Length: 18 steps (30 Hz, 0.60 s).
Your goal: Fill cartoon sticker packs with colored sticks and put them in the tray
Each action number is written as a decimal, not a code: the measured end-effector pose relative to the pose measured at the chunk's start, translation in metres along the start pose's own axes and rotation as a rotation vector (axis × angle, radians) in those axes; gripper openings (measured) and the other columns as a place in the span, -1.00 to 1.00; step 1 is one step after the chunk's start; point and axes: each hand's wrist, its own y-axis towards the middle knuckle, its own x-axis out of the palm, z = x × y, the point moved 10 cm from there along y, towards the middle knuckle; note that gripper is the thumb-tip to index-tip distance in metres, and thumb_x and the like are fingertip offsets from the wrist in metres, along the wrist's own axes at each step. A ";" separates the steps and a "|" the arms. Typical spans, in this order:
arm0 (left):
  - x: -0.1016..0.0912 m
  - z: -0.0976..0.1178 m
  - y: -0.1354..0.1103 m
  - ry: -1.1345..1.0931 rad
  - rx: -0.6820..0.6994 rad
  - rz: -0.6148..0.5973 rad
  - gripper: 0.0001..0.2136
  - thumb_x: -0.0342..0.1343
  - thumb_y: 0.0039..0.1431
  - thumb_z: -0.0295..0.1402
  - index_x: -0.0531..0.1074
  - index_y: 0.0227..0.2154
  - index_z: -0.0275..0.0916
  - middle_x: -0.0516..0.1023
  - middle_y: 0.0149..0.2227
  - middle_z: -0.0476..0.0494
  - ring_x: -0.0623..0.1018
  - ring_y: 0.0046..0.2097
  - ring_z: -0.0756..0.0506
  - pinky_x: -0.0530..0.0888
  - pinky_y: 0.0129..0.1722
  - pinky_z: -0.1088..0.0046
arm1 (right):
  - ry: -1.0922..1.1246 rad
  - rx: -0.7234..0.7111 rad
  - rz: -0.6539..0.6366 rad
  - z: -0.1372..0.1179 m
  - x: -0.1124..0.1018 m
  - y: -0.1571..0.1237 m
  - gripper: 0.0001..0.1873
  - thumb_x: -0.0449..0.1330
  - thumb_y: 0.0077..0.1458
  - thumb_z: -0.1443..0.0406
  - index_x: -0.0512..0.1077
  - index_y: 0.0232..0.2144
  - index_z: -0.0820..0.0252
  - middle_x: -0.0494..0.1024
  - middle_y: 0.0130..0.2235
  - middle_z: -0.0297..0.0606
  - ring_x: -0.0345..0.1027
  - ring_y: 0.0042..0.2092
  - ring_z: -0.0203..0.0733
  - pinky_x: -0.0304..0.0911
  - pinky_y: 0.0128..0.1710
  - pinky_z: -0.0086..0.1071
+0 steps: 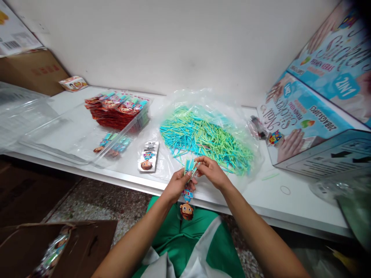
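My left hand (177, 184) is closed around a small printed packet (186, 208) with a cartoon face, which hangs face-down past the table edge. Thin blue and green sticks (189, 165) stand up from the packet's upper end, between my two hands. With its fingertips pinched at these sticks, my right hand (211, 170) is closed beside the left. Just beyond lies a big heap of blue and green sticks (203, 133) on a clear plastic bag (252, 154). A flat white packet (148, 156) with the same face rests left of the heap.
At left, a clear plastic tray (72, 129) bears a stack of red-edged packets (113, 112). Printed blue boxes (307, 119) stand at the right. A rubber band (285, 190) lies on the white table (249, 199). An open carton (95, 243) sits below left.
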 end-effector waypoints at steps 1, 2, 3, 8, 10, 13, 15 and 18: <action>0.000 0.000 0.000 0.003 0.004 -0.002 -0.68 0.08 0.06 -0.10 0.32 -0.35 -0.31 0.47 -0.48 -0.06 0.42 -0.60 0.06 0.29 -0.62 0.58 | -0.006 -0.001 -0.012 -0.001 0.001 -0.001 -0.75 0.15 -0.06 0.27 0.35 -0.26 0.22 0.40 -0.47 -0.39 0.34 -0.43 -0.32 0.28 -0.45 -0.43; 0.000 0.000 0.000 0.006 0.007 -0.005 -0.69 0.07 0.07 -0.11 0.32 -0.36 -0.31 0.47 -0.48 -0.06 0.42 -0.60 0.06 0.29 -0.63 0.58 | -0.012 -0.004 -0.024 -0.002 0.003 -0.002 -0.76 0.15 -0.06 0.26 0.36 -0.27 0.23 0.40 -0.47 -0.38 0.34 -0.42 -0.32 0.28 -0.44 -0.43; 0.001 0.000 0.000 0.009 0.009 -0.007 -0.70 0.07 0.08 -0.12 0.32 -0.36 -0.31 0.47 -0.48 -0.06 0.42 -0.60 0.06 0.29 -0.63 0.58 | -0.018 -0.009 -0.031 -0.003 0.003 -0.003 -0.77 0.15 -0.05 0.25 0.37 -0.29 0.23 0.40 -0.47 -0.38 0.34 -0.42 -0.32 0.28 -0.44 -0.42; 0.001 0.002 -0.001 0.032 0.014 -0.009 -0.71 0.06 0.09 -0.13 0.32 -0.37 -0.31 0.47 -0.48 -0.07 0.41 -0.60 0.05 0.29 -0.63 0.57 | -0.054 -0.055 -0.041 -0.009 0.003 -0.003 -0.81 0.16 -0.05 0.23 0.38 -0.35 0.22 0.37 -0.51 -0.39 0.32 -0.44 -0.32 0.27 -0.49 -0.44; 0.002 0.002 -0.002 0.037 0.010 -0.012 -0.70 0.06 0.09 -0.12 0.33 -0.38 -0.32 0.47 -0.48 -0.08 0.42 -0.60 0.05 0.30 -0.63 0.57 | -0.082 -0.069 -0.042 -0.009 0.003 -0.002 -0.83 0.15 -0.04 0.23 0.38 -0.37 0.22 0.36 -0.51 -0.40 0.29 -0.46 -0.33 0.26 -0.50 -0.45; 0.005 0.002 -0.003 0.018 0.008 -0.022 -0.69 0.07 0.08 -0.12 0.34 -0.38 -0.33 0.47 -0.48 -0.08 0.42 -0.59 0.05 0.32 -0.61 0.57 | -0.136 -0.076 -0.018 -0.007 0.002 -0.002 -0.89 0.13 -0.04 0.27 0.35 -0.42 0.21 0.34 -0.53 -0.42 0.26 -0.49 -0.35 0.26 -0.49 -0.45; 0.007 0.002 -0.003 0.002 0.005 -0.028 -0.69 0.08 0.07 -0.12 0.34 -0.36 -0.33 0.47 -0.48 -0.08 0.43 -0.59 0.05 0.32 -0.61 0.57 | -0.128 -0.075 0.018 -0.007 0.000 -0.002 -0.91 0.13 -0.07 0.31 0.33 -0.42 0.19 0.34 -0.51 -0.42 0.25 -0.49 -0.36 0.27 -0.47 -0.44; 0.009 0.001 -0.004 0.001 -0.009 -0.040 -0.68 0.08 0.06 -0.11 0.35 -0.36 -0.33 0.48 -0.50 -0.08 0.42 -0.60 0.05 0.31 -0.61 0.57 | -0.082 -0.072 0.025 -0.008 0.001 -0.004 -0.81 0.12 -0.08 0.32 0.32 -0.31 0.18 0.37 -0.42 -0.39 0.28 -0.43 -0.34 0.29 -0.43 -0.42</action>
